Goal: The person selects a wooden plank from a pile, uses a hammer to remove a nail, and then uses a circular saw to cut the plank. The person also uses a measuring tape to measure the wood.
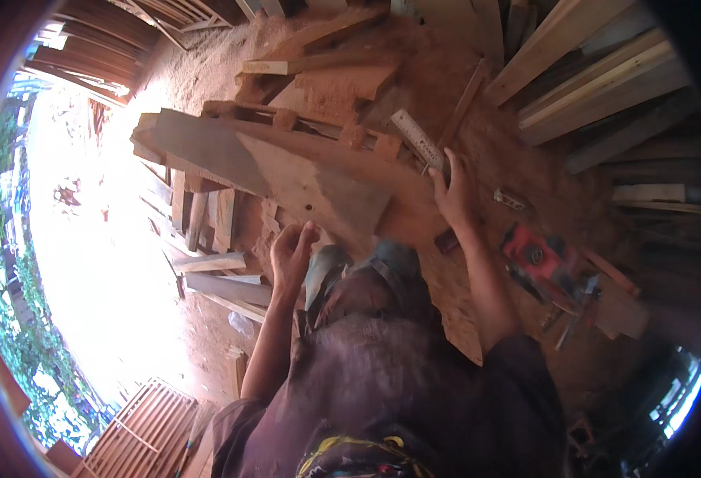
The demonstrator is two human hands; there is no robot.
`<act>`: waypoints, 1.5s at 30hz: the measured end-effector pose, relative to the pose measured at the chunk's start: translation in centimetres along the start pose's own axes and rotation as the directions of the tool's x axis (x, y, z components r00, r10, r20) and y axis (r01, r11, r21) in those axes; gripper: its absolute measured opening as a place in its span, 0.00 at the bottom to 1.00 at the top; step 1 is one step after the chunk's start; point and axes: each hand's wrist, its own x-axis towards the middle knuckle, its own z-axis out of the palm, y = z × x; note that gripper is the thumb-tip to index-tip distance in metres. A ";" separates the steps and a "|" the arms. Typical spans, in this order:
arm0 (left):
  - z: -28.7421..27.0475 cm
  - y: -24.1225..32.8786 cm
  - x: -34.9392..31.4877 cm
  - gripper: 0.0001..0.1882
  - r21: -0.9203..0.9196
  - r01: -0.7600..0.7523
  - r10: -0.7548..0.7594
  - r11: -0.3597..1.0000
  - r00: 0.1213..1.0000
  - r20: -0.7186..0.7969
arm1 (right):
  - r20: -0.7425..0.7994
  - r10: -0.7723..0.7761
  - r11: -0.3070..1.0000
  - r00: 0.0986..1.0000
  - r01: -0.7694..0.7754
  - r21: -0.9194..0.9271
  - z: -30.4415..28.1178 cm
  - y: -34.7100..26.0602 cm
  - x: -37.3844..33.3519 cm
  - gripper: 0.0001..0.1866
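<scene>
A broad wooden board [287, 163] lies in front of my knees, with a small dark hole near its close edge. At that edge my left hand [290, 247] is closed, its fingertips pressed together; anything in them is too small to make out. To the right of the board, my right hand [456, 191] grips the near end of a narrow, pale, speckled bar [416, 137], which points away to the far left. The bar's exact kind cannot be told, and my fingers hide its lower end.
Right of my forearm sits a red and black power tool [532, 255]. A small pale block [509, 199] lies on the dusty ground nearby. Stacked planks [597, 88] fill the far right. Offcuts [223, 263] stand left of the board, and a slatted frame [139, 426] is at lower left.
</scene>
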 end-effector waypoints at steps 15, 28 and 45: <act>-5.3 8.4 14.4 0.11 0.406 -0.422 0.488 0.811 0.870 -0.070 | 0.004 0.255 0.964 0.967 -0.254 -0.078 0.4 -5.5 -11.4 0.14; 12.0 8.9 22.7 0.21 0.524 -0.760 0.216 0.385 0.626 0.749 | -0.067 0.309 0.945 0.949 -0.314 -0.088 2.3 -4.0 -11.1 0.25; 0.8 20.9 12.0 0.35 0.577 -0.519 0.555 0.630 0.821 0.132 | -0.464 0.230 0.921 0.855 -0.345 -0.180 -10.0 0.4 -14.5 0.13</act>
